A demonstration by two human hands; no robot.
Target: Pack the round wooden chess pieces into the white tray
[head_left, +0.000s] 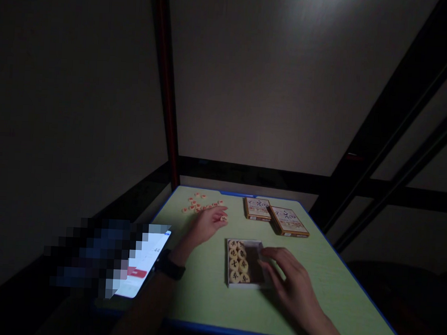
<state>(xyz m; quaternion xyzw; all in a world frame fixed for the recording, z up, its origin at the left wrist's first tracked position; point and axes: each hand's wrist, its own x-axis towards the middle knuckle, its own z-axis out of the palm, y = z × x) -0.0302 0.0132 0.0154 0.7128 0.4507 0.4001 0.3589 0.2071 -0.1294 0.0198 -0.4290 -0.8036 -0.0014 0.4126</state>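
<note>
My left hand (206, 223) is over the far left part of the table, its thumb and fingers closed on a Chinese chess piece (223, 219) with a dark character. Just beyond it lie several small pieces with red markings (193, 203). A shallow white-walled box (236, 285) sits near the middle of the table. Two columns of round black-lettered chess pieces (234, 264) fill its left side, while its brown bottom shows on the right. At the box's right wall is my right hand (294, 283), thumb and fingertips curled over the rim and partly hiding it.
Two printed game boxes (288, 221) lie at the back right, the right one overlapping the left. A lit phone-like screen (143, 263), partly pixelated, is at the left edge of the green table (208, 306). Walls stand behind and left; dark slanted beams rise at right.
</note>
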